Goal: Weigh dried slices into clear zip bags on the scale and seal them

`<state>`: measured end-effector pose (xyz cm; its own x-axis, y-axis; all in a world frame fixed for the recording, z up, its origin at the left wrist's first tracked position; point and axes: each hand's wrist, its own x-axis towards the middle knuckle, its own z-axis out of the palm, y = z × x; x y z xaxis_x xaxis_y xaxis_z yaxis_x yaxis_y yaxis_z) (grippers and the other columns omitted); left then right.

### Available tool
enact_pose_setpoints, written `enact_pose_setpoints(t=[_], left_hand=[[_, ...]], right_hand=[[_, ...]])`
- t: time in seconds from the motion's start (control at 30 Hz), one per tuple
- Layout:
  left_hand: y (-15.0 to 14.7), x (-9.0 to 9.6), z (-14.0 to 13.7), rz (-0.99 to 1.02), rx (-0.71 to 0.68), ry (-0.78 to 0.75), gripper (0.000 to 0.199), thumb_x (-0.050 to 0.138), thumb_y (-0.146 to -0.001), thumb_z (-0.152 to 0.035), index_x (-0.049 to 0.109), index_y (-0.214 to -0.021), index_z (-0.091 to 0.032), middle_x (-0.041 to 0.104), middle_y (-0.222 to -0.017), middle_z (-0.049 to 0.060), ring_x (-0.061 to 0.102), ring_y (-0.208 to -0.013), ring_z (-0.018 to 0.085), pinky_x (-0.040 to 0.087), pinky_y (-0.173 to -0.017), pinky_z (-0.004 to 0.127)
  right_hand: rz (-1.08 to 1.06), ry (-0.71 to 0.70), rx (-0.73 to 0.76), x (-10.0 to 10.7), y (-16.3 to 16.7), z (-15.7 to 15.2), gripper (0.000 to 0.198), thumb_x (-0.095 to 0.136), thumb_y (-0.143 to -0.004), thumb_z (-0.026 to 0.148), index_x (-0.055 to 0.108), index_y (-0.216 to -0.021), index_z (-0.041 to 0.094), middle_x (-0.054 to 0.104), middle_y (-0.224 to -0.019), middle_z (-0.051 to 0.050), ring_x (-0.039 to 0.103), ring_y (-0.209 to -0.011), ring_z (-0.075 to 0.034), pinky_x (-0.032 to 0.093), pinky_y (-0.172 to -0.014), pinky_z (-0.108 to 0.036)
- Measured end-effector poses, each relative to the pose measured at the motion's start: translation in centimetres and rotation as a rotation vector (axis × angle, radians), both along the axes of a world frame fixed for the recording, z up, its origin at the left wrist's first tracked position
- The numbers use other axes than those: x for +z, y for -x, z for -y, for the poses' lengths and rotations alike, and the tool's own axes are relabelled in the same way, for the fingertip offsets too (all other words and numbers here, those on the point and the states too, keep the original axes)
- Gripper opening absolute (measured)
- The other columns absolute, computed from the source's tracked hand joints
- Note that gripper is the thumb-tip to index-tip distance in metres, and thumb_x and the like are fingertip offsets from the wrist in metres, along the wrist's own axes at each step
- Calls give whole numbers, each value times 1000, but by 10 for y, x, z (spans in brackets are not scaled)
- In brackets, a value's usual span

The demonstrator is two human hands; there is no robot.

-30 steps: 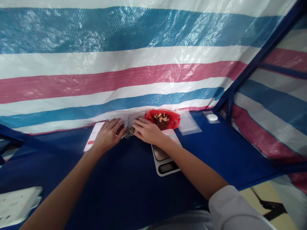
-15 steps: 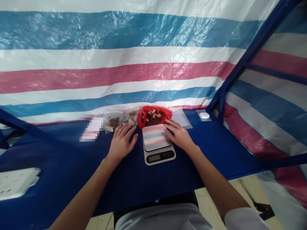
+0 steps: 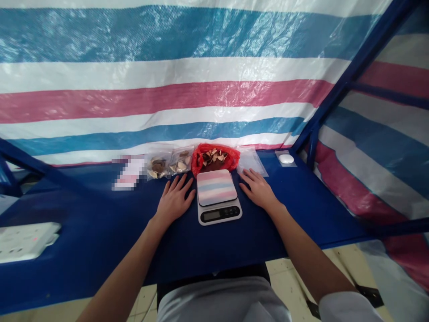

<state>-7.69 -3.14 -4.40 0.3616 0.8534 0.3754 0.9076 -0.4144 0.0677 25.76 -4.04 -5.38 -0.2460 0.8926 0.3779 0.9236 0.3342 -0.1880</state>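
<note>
My left hand (image 3: 174,200) lies flat on the blue table, fingers spread, just left of a digital kitchen scale (image 3: 217,188). On the scale's other side my right hand (image 3: 258,188) rests with fingers apart, its tips by the lower edge of an empty-looking clear plastic bag (image 3: 251,160). Neither hand holds anything. Behind the scale stands an open red plastic bag (image 3: 197,162) with brown and cream dried pieces (image 3: 216,156) inside. Two clear bags of similar pieces, one at the left (image 3: 158,167) and one beside it (image 3: 181,160), lie beyond my left fingertips.
A white power strip (image 3: 28,241) sits at the table's left. A pixelated paper (image 3: 131,172) lies left of the clear bags. At the back right is a white round object (image 3: 286,159) on a small clear bag. Striped sheeting (image 3: 174,98) and blue frame bars (image 3: 335,96) enclose the table.
My right hand has moved right, off the scale's edge and onto the table. My left hand stays flat beside the scale. The view has shifted slightly.
</note>
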Motion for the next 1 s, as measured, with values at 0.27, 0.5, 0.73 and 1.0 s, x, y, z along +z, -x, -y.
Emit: enact_pose_setpoints(t=[0.27,0.5,0.73,1.0], left_hand=[[-2,-3,1,-8,23,-4,51,46,-98,-44,55,-145,-27,51,-152,12,45,-142,37,36,-115,60],[-9,13,7,-87,95,139,54,42,-100,-43,51,-149,-22,42,-158,12,38,-147,35,28,-120,56],[-9,13,7,-67,95,160,54,44,-99,-43,51,-149,-22,42,-158,12,37,-147,35,27,-121,56],[-8,13,7,-44,90,171,54,45,-99,-43,51,-148,-21,43,-157,12,37,-147,36,28,-121,56]], right_hand=[[21,49,-13,1,0,0,46,43,-102,37,60,-140,17,54,-150,-11,46,-143,-32,37,-119,-50],[18,44,-5,3,0,2,45,45,-102,37,61,-139,18,55,-149,-11,47,-142,-31,38,-119,-49],[-61,-38,-108,13,-2,-9,36,47,-100,35,69,-127,23,66,-136,-6,58,-132,-27,50,-110,-43],[-12,61,-118,16,-16,-45,37,54,-98,37,68,-128,20,62,-141,-10,53,-136,-28,45,-114,-43]])
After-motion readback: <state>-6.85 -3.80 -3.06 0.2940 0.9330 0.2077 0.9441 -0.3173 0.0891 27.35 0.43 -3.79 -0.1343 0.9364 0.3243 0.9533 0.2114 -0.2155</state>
